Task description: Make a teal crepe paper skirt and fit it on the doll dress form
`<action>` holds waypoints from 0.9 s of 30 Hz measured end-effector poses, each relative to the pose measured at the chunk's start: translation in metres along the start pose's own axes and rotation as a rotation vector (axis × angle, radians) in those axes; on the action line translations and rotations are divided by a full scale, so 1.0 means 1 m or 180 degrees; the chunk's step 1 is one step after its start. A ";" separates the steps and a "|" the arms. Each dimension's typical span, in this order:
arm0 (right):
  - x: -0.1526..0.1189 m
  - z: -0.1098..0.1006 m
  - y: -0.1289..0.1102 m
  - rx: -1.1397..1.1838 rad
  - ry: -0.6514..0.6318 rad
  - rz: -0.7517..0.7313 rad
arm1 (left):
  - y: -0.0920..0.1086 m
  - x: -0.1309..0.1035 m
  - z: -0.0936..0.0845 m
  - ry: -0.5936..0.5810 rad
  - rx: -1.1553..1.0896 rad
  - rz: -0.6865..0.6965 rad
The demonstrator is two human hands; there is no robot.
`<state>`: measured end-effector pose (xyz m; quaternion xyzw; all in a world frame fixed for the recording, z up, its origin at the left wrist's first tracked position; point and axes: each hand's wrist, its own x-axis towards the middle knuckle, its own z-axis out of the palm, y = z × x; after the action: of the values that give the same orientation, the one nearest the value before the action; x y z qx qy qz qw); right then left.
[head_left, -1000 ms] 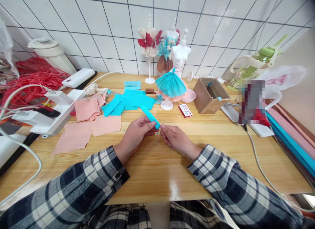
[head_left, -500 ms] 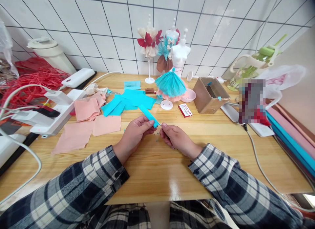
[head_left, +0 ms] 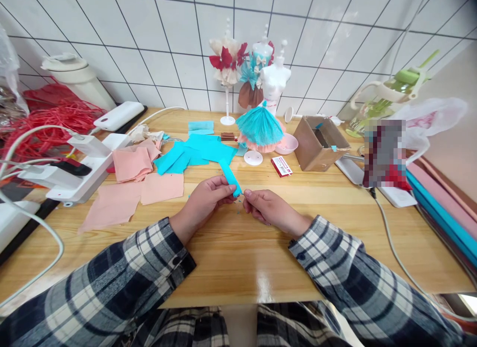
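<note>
My left hand (head_left: 213,197) pinches a bright blue strip of crepe paper (head_left: 230,177) near its lower end, which looks crumpled. The strip slants up and left from the fingers. Just to its right, the fingertips of my right hand (head_left: 266,206) press together near the strip's lower end. Whatever thin thing they hold, if any, is too small to make out. Small blue scraps lie on the table below the strip. Beyond my hands, a white mannequin (head_left: 275,81) stands with a blue pleated skirt (head_left: 260,127) over a pink layer.
Blue paper pieces (head_left: 201,149) and pink paper pieces (head_left: 162,188) lie left of my hands. At the back stand two dressed mannequins, a pink bowl (head_left: 286,144) and a cardboard box (head_left: 320,148). A power strip (head_left: 80,180) with cables sits left. A small red-and-white box (head_left: 281,166) lies right.
The blue strip has turned a little more upright in my left fingers. My right hand has shifted slightly down, and the thin line between its fingertips and the strip no longer shows.
</note>
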<state>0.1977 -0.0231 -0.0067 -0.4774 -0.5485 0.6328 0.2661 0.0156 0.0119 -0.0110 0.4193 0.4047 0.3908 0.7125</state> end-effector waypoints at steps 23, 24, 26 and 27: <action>0.002 0.002 0.002 0.0230 -0.0021 0.0079 | -0.001 0.000 0.000 -0.0009 -0.0010 0.0000; 0.001 0.002 0.002 0.0229 -0.0010 0.0081 | 0.000 0.000 0.000 -0.0015 -0.0019 0.0001; 0.001 0.003 0.001 0.0234 0.0003 0.0073 | 0.000 0.000 0.000 -0.0014 -0.0029 0.0009; 0.001 0.003 0.001 0.0241 0.0008 0.0066 | 0.000 0.000 0.000 -0.0007 -0.0039 0.0015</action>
<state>0.1949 -0.0239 -0.0082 -0.4734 -0.5188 0.6553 0.2781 0.0157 0.0120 -0.0111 0.4163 0.4006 0.3945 0.7146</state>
